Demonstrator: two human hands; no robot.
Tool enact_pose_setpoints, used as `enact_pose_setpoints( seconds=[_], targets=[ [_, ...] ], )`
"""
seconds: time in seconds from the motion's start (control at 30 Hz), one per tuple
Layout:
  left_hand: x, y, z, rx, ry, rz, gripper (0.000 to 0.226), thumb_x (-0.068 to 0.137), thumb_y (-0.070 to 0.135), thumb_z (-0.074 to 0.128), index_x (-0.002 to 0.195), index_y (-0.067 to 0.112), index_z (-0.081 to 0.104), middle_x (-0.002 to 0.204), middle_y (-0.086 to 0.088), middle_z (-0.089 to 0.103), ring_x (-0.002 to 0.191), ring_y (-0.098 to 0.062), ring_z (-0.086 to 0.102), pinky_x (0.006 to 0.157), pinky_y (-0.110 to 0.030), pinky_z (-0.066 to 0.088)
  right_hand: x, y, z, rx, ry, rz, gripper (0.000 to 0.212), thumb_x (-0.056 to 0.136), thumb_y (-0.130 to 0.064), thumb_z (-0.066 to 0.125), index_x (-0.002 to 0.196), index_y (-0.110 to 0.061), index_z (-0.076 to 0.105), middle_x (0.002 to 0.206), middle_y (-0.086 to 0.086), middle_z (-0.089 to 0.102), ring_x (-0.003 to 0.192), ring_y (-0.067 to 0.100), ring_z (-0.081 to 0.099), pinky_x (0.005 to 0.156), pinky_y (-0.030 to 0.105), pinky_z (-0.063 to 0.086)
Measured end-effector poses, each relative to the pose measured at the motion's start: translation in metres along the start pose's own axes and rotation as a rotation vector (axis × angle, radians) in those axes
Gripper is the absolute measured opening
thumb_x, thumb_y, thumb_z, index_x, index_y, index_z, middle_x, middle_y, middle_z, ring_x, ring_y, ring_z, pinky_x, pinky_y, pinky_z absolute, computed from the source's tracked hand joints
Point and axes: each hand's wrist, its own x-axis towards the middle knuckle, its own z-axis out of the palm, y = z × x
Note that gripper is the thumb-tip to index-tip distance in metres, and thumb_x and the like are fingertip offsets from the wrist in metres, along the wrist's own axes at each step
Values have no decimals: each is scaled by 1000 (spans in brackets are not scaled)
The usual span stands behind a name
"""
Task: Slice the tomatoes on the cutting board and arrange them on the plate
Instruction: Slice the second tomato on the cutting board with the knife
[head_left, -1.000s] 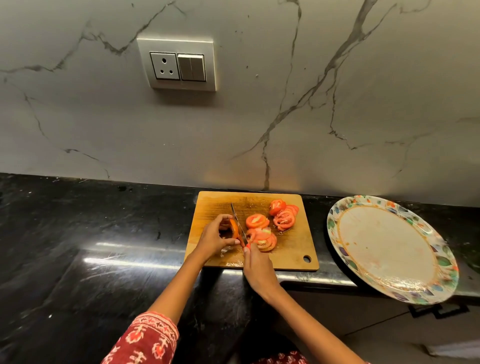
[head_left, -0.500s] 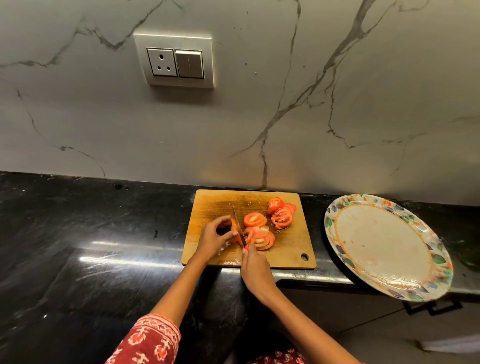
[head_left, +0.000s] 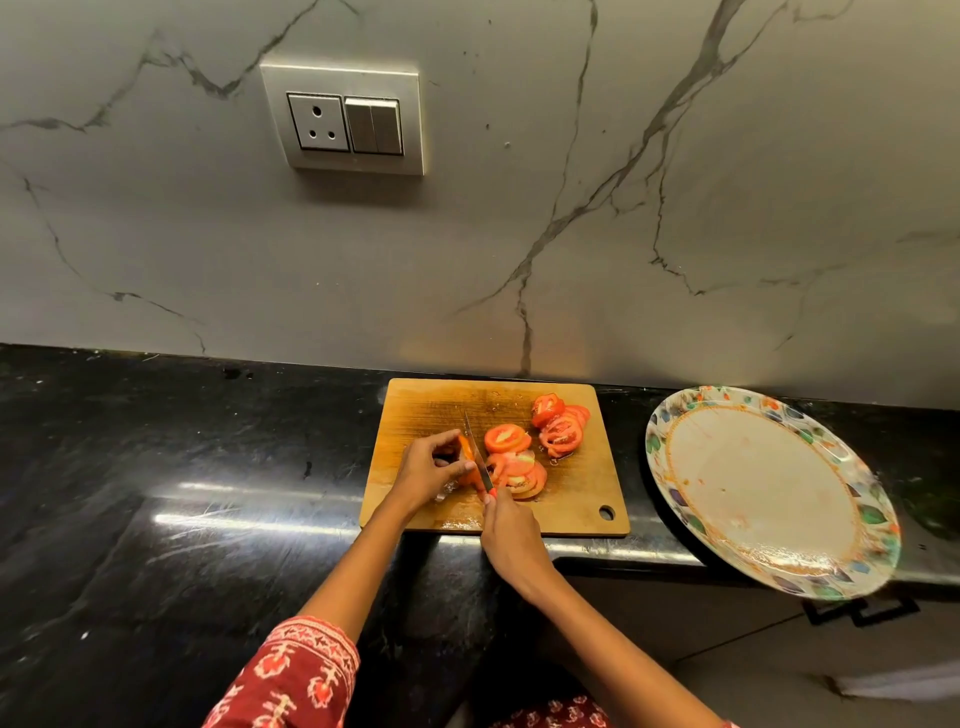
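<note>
The last orange-red piece of tomato (head_left: 466, 451) sits at the left middle of the rectangular wooden cutting board (head_left: 415, 415), just below the centre of the frame. My left hand (head_left: 428, 470) curls over it, fingers (head_left: 451, 437) and thumb pinching it in place. My right hand (head_left: 511, 535) is clenched round the red handle of the small steel-bladed knife (head_left: 475, 452), whose blade stands against the right side of the held piece. Just right of the blade lies a heap of round red tomato slices (head_left: 511, 462), and a second fan of slices (head_left: 560, 426) lies toward the board's upper right corner. The board rests on the glossy black stone desk (head_left: 182, 467), its near edge close to the desk's front. To the right of the board, apart from it, the large round white plate with a leaf-patterned rim (head_left: 670, 426) holds no slices and overhangs the desk's front edge. A red patterned sleeve (head_left: 296, 675) shows at the bottom. On the grey veined marble wall (head_left: 675, 208), upper left, is a socket and switch panel (head_left: 345, 119).
</note>
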Motion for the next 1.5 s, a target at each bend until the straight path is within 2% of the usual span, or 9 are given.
enact_pose_setpoints(
  seconds=[0.27,0.43,0.67,0.83,1.03,1.1,1.2,1.33,1.5],
  targets=[
    [-2,-1,0,-50,9,6,55,79,2,68,129,-3,47,130,-15,53,122,-22,49,93,-18,41,-4,-4,0,-7,4,-5,29,103,-24,26,111,-4,46,92,13,59,77,26,52,62,30,31],
    [-4,-1,-1,-61,13,52,36,87,1,56,122,-5,53,121,-15,59,116,-21,52,78,0,41,-3,-6,-2,-22,13,-16,30,103,-23,26,107,-3,48,94,15,60,81,29,54,63,29,29],
    [-8,2,2,-119,18,75,30,88,-1,54,118,-3,57,110,-9,60,109,-22,56,82,-9,47,2,-11,6,-25,28,-4,32,102,-24,26,112,-3,47,102,18,61,92,34,59,66,30,34],
    [-10,4,4,-111,47,18,39,88,1,55,126,-5,48,130,-13,51,122,-20,47,95,-19,38,6,-6,4,-64,26,6,34,102,-25,25,120,-3,44,101,18,63,94,36,59,68,34,38],
    [-8,7,6,-103,78,-50,42,86,5,61,126,-2,50,131,-14,53,122,-22,50,95,-23,42,0,0,2,-88,25,-16,31,102,-25,26,116,-5,46,102,17,62,94,35,59,65,31,34],
    [-7,8,9,-86,184,-107,44,80,9,69,122,0,57,120,-11,61,111,-20,57,90,-25,46,0,0,3,-83,27,-11,32,102,-25,26,116,-5,46,102,18,62,95,35,58,65,31,33],
    [-8,14,9,-21,310,-184,18,75,15,75,90,6,71,87,-4,68,82,-15,61,73,-26,48,1,0,4,-84,34,-21,33,102,-25,26,122,-4,43,102,19,62,95,36,59,65,32,33],
    [-6,19,5,-62,253,-351,11,77,12,70,66,12,69,67,-3,67,57,-11,60,61,-25,52,0,-4,6,-101,30,-20,35,102,-24,26,124,-2,40,102,20,61,94,37,59,64,32,34],
    [-6,18,-1,-170,253,-423,9,75,10,73,67,8,70,68,-6,68,61,-15,64,70,-32,57,-2,-8,5,-111,0,-30,30,103,-24,25,115,-5,44,102,18,61,93,35,59,64,33,34]
  ],
)
